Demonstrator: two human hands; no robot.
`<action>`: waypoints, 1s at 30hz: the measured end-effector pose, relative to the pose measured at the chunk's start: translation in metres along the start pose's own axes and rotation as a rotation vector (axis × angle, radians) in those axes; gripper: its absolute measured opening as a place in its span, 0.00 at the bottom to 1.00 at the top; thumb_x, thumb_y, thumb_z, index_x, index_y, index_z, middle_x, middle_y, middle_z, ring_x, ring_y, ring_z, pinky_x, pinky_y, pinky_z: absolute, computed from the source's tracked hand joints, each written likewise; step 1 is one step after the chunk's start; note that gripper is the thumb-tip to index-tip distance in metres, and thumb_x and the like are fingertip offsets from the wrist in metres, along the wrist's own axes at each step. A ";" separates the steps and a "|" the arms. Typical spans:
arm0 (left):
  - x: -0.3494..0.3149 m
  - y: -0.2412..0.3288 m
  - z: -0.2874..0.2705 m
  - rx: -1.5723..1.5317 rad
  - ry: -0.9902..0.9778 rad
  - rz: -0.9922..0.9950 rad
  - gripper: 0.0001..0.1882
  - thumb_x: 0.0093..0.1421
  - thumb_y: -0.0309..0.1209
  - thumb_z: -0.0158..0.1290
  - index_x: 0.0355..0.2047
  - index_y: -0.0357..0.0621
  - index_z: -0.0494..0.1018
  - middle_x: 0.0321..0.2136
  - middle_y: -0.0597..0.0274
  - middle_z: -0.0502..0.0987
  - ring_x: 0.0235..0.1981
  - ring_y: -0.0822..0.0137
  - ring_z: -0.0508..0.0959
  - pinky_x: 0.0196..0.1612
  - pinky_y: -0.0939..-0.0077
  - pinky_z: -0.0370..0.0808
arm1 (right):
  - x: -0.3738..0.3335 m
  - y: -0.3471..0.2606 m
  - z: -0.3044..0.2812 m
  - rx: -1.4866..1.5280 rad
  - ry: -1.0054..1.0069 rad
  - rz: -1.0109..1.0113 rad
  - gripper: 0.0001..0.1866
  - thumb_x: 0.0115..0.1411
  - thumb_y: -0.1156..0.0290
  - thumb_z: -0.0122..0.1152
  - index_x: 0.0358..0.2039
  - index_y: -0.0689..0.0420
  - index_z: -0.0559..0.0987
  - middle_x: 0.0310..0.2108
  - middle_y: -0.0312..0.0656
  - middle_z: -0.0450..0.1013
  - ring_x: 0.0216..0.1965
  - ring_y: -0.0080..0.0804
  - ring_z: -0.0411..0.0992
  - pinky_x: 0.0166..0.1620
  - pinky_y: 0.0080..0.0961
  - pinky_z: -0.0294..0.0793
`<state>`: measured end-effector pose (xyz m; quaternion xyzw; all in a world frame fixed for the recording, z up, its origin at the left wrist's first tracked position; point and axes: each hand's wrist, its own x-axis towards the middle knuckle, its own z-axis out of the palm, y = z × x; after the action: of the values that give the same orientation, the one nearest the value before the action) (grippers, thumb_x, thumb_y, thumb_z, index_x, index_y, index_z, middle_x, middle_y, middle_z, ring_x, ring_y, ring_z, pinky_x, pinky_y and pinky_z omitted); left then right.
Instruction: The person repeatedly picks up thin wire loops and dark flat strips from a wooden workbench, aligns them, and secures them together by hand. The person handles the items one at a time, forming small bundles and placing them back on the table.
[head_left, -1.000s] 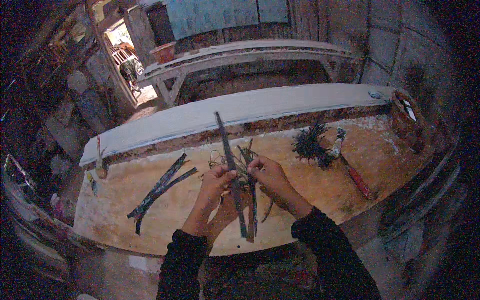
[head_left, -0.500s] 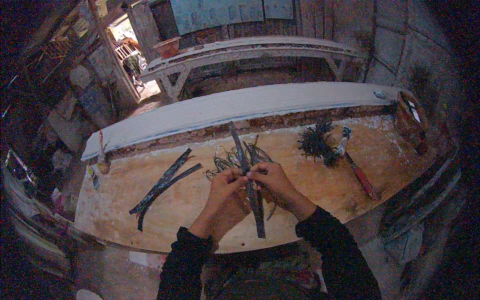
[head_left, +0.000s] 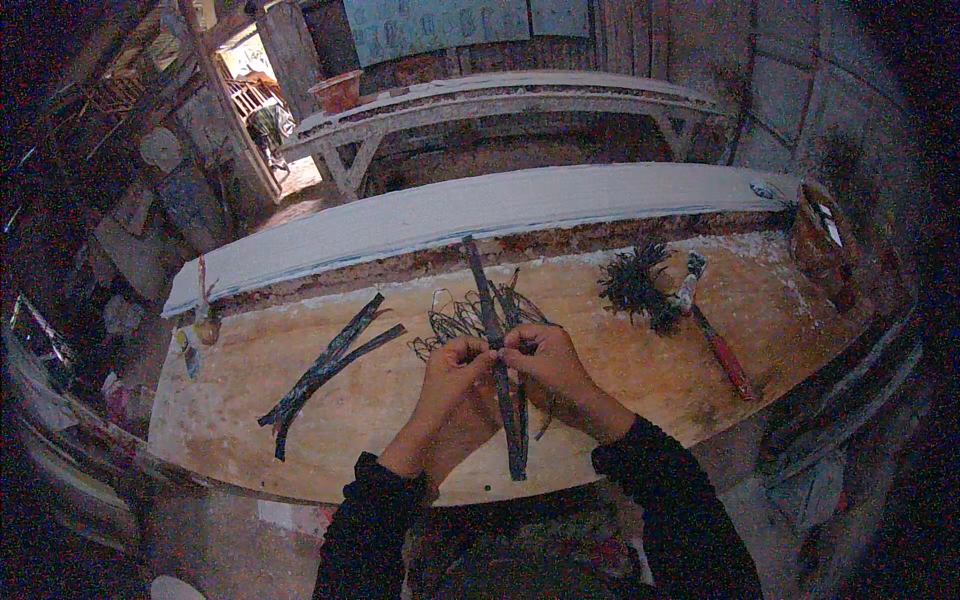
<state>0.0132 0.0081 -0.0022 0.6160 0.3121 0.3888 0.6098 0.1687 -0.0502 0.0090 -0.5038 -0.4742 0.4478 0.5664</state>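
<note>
At the middle of the pale wooden board, my left hand [head_left: 458, 378] and my right hand [head_left: 545, 362] meet with thumbs and fingertips pinched together. Between them they grip a long, flat, dark strip [head_left: 484, 300], slanting from the far side toward me. Beside it a second dark strip shows below my fingers, partly covered. Just beyond my hands lies a loose tangle of thin dark cords [head_left: 450, 322], half hidden by them. Over to the left, several similar dark strips [head_left: 325, 375] lie crossed on the board.
A frayed dark bundle [head_left: 636, 286] lies right of my hands, beside a red-handled tool [head_left: 722, 355] with a whitened head. A brown container [head_left: 820, 248] stands far right. Across the back runs a long white raised slab [head_left: 480, 207]; small objects [head_left: 205, 325] sit at the left edge.
The held strip has tilted slightly: its far end shifted a little right and its near end a little left. Both hands stay pinched in almost the same place.
</note>
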 end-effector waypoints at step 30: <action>-0.006 0.020 0.002 -0.316 -0.057 -0.199 0.05 0.55 0.25 0.55 0.32 0.42 0.72 0.26 0.66 0.75 0.27 0.74 0.74 0.31 0.80 0.72 | 0.001 -0.005 0.000 -0.357 0.066 -0.106 0.06 0.52 0.72 0.58 0.26 0.62 0.75 0.22 0.41 0.72 0.18 0.27 0.72 0.20 0.26 0.73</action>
<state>0.0096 0.0006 0.0167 0.4894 0.2890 0.3532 0.7431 0.1684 -0.0500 0.0137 -0.5850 -0.5533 0.3091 0.5061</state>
